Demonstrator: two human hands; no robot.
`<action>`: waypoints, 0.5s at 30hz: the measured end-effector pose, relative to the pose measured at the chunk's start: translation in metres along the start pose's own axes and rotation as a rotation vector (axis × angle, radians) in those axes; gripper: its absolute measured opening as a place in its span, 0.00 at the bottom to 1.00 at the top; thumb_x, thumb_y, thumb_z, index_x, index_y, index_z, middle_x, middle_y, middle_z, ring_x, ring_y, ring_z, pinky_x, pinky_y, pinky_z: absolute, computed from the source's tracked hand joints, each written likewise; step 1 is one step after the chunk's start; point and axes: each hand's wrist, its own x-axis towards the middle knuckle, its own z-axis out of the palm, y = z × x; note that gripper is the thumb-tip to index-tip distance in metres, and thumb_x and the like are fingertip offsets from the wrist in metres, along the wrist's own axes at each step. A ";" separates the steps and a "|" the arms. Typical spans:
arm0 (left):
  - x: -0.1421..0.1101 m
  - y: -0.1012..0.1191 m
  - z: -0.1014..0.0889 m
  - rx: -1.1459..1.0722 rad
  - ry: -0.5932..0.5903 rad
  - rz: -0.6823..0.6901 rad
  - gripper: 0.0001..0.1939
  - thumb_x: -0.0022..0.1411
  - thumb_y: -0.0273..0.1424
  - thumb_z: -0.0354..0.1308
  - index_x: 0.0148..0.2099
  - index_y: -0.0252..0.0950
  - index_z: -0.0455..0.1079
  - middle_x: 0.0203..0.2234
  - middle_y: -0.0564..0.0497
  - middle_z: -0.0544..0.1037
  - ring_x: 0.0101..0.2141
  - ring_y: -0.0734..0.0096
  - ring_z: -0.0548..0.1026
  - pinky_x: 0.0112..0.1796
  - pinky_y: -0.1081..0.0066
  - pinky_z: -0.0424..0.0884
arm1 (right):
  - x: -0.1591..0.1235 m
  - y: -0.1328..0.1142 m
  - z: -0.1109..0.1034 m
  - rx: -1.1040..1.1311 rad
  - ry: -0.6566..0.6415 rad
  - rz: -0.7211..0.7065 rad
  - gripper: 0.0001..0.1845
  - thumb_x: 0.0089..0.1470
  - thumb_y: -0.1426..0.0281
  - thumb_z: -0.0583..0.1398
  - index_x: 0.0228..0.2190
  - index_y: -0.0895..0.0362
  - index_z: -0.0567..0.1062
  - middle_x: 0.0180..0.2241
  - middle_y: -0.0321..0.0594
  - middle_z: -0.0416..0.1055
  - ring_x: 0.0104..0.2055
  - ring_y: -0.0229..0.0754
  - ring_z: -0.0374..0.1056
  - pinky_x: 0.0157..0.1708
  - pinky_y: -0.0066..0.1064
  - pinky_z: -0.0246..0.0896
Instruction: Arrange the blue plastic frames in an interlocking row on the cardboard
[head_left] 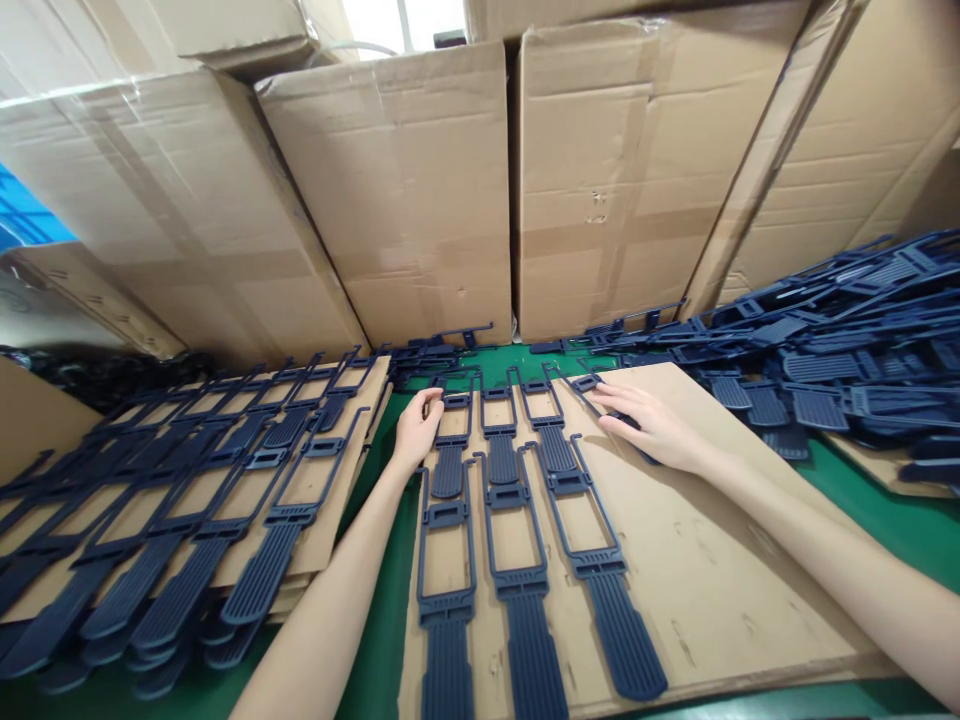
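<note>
6 navy ribbed-plastic frames (519, 578) laid on tan cardboard sheet (720, 570); 7th (585, 382), at R hand (654, 428), prob. unfinished; L hand (417, 426) alongside; can't tell grips.

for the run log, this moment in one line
left hand: at navy part | right hand: on another navy part | cardboard sheet: underneath

Light fell bright and soft.
A white patch (375, 22) glared at top centre; outer edges looked stretched, blurred.

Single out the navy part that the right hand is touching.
The rightmost part in the back row on the middle cardboard sheet: the right hand partly covers it, while the row's three others lie clear of that hand.
</note>
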 end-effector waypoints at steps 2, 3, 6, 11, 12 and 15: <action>0.000 0.000 0.000 -0.003 0.002 0.001 0.16 0.59 0.38 0.53 0.47 0.37 0.71 0.44 0.45 0.77 0.46 0.60 0.74 0.49 0.62 0.68 | 0.001 -0.001 0.006 -0.016 -0.011 0.028 0.27 0.62 0.55 0.48 0.52 0.58 0.72 0.60 0.52 0.60 0.64 0.57 0.52 0.59 0.58 0.50; 0.000 -0.001 0.000 -0.004 0.004 0.002 0.16 0.59 0.38 0.53 0.47 0.37 0.71 0.45 0.45 0.77 0.46 0.60 0.74 0.49 0.62 0.68 | 0.001 -0.003 0.008 -0.021 -0.009 0.043 0.27 0.63 0.54 0.47 0.52 0.57 0.72 0.61 0.52 0.58 0.65 0.57 0.50 0.59 0.58 0.49; 0.000 -0.001 0.000 -0.008 0.004 0.004 0.16 0.59 0.37 0.52 0.47 0.37 0.71 0.45 0.45 0.77 0.46 0.60 0.74 0.50 0.61 0.67 | 0.003 -0.011 0.013 -0.005 0.023 0.083 0.28 0.63 0.53 0.47 0.54 0.57 0.70 0.62 0.51 0.57 0.66 0.55 0.47 0.61 0.57 0.46; 0.001 -0.003 0.000 -0.009 -0.004 0.000 0.16 0.59 0.37 0.52 0.47 0.37 0.70 0.45 0.45 0.77 0.47 0.59 0.74 0.50 0.61 0.68 | 0.002 -0.024 0.010 0.116 0.012 0.071 0.26 0.64 0.53 0.47 0.52 0.54 0.71 0.61 0.47 0.59 0.65 0.51 0.50 0.62 0.51 0.49; 0.001 -0.003 0.000 -0.008 -0.005 -0.001 0.16 0.59 0.37 0.52 0.47 0.37 0.70 0.45 0.45 0.77 0.46 0.59 0.74 0.50 0.61 0.68 | 0.001 -0.025 0.009 0.129 0.001 0.061 0.26 0.64 0.53 0.47 0.51 0.54 0.71 0.61 0.46 0.59 0.65 0.51 0.50 0.62 0.51 0.50; 0.000 -0.001 0.000 -0.006 -0.004 -0.005 0.16 0.59 0.37 0.52 0.47 0.37 0.70 0.45 0.45 0.77 0.47 0.59 0.74 0.50 0.61 0.67 | -0.001 -0.025 0.010 0.138 -0.031 0.027 0.28 0.64 0.52 0.47 0.52 0.55 0.72 0.62 0.46 0.57 0.65 0.52 0.50 0.62 0.52 0.48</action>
